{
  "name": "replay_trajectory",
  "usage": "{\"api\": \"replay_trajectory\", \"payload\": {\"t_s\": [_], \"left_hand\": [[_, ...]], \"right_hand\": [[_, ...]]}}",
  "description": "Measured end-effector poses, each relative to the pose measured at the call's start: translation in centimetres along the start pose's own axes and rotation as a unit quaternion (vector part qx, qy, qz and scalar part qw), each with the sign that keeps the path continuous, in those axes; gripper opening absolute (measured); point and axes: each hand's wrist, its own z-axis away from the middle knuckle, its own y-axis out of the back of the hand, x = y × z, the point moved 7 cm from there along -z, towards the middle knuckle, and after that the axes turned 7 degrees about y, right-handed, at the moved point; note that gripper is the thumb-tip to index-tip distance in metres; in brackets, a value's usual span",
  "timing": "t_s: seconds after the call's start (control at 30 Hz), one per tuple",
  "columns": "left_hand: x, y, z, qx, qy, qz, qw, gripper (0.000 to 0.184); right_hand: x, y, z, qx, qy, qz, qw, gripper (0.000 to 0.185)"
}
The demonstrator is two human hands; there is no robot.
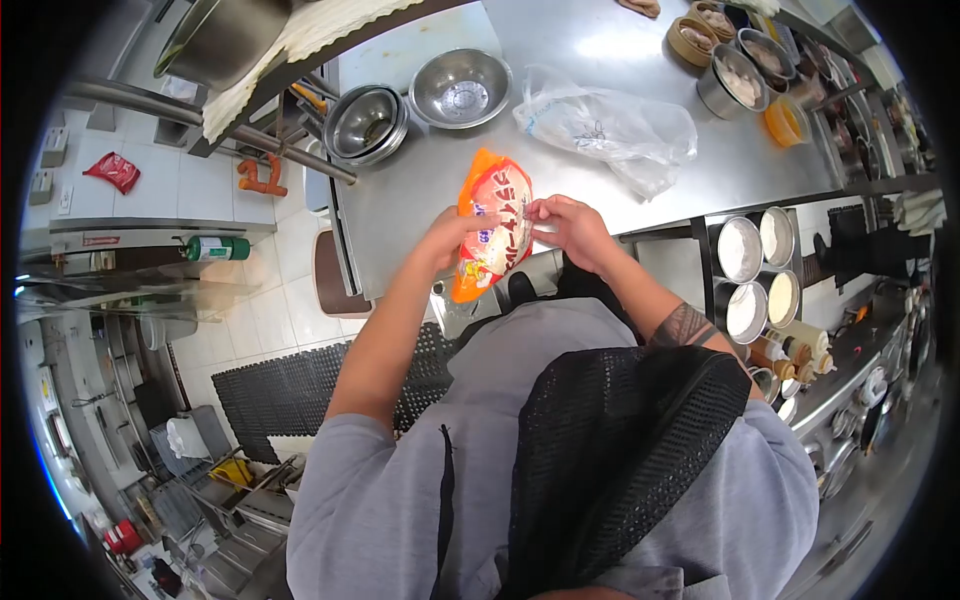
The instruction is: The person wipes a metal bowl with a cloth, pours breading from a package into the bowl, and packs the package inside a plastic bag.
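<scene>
An orange plastic food packet (494,222) with a pale front and Japanese lettering is held up over the front edge of the steel table. My left hand (452,238) is closed on its left side, the thumb lying across the front and the other fingers hidden behind. Against the packet's right edge, my right hand (571,228) has its thumb and fingertips pinched together. Whether a bit of the wrapper sits in that pinch is hard to see. The packet looks full, and no opening is visible in it.
A crumpled clear plastic bag (610,125) lies on the steel table (400,220) beyond my hands. Nearby are a steel bowl (461,88) and stacked bowls (366,124). Food containers (734,84) stand at the far right. Several round tubs (740,249) sit right of the table.
</scene>
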Motion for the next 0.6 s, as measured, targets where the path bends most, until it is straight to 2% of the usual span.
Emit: {"api": "replay_trajectory", "payload": {"t_s": [0.07, 0.2, 0.27, 0.3, 0.33, 0.37, 0.4, 0.43, 0.47, 0.5, 0.53, 0.6], "left_hand": [[-0.6, -0.5, 0.0, -0.007, -0.001, 0.020, 1.000, 0.045], [-1.5, -0.6, 0.0, 0.042, -0.039, -0.052, 0.997, 0.049], [-2.1, -0.1, 0.3, 0.006, -0.067, 0.009, 0.998, 0.051], [-2.1, 0.4, 1.0, -0.018, -0.108, 0.060, 0.992, 0.059], [-2.7, 1.6, 1.4, -0.022, -0.111, 0.062, 0.992, 0.059], [-3.6, 3.0, 1.5, -0.061, -0.117, 0.125, 0.983, 0.063], [-3.9, 2.9, 2.2, -0.099, -0.121, 0.188, 0.970, 0.067], [-4.9, 2.5, 3.0, -0.101, -0.120, 0.191, 0.969, 0.067], [-4.0, 0.5, 5.5, -0.155, -0.137, 0.287, 0.935, 0.069], [-2.5, -1.3, 7.4, -0.207, -0.155, 0.379, 0.889, 0.072], [-1.1, -2.8, 8.2, -0.209, -0.160, 0.379, 0.887, 0.072], [1.1, -6.2, 9.8, -0.320, -0.150, 0.432, 0.830, 0.085]], "right_hand": [[0.6, 0.4, 0.2, -0.038, -0.029, -0.060, 0.997, 0.014], [0.5, 0.4, 1.3, -0.040, -0.050, -0.070, 0.995, 0.017], [-1.4, -0.1, 2.1, -0.070, -0.051, -0.108, 0.990, 0.020], [-1.8, 0.2, 1.7, -0.071, -0.050, -0.102, 0.991, 0.020], [-2.7, 1.0, 0.9, -0.051, -0.006, 0.018, 0.999, 0.019], [-3.7, 1.8, 0.5, -0.028, 0.038, 0.137, 0.989, 0.019], [-4.3, 1.4, 0.6, -0.025, 0.038, 0.140, 0.989, 0.019], [-5.6, 0.8, 0.6, -0.032, 0.085, 0.241, 0.966, 0.018], [-6.8, -0.4, 0.8, -0.041, 0.131, 0.337, 0.931, 0.017], [-7.2, -1.7, 0.9, -0.063, 0.130, 0.338, 0.930, 0.016], [-7.7, -2.9, 0.9, -0.066, 0.132, 0.341, 0.928, 0.016], [-6.5, -5.8, 1.3, -0.133, 0.007, 0.210, 0.969, 0.017]]}}
